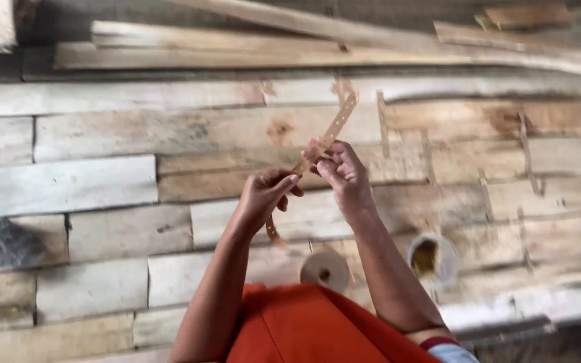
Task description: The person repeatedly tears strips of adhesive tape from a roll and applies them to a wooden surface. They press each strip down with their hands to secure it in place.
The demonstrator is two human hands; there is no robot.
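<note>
Both of my hands hold one thin tan strip (336, 124) with small holes along it, above a floor of rough wooden planks (95, 185). My left hand (263, 195) pinches the strip's lower part, whose end hangs down below the fingers. My right hand (343, 171) grips it a little higher, and the upper end sticks up and to the right, past the fingertips. An orange cloth (311, 326) covers my lap at the bottom of the view.
A roll of tan strip (324, 269) lies on the planks near my lap. A small round container (432, 259) with yellowish contents sits to its right. Several loose strips (529, 154) lie further right. A grey stone (5, 242) rests at the left. Long boards (270, 50) are stacked at the back.
</note>
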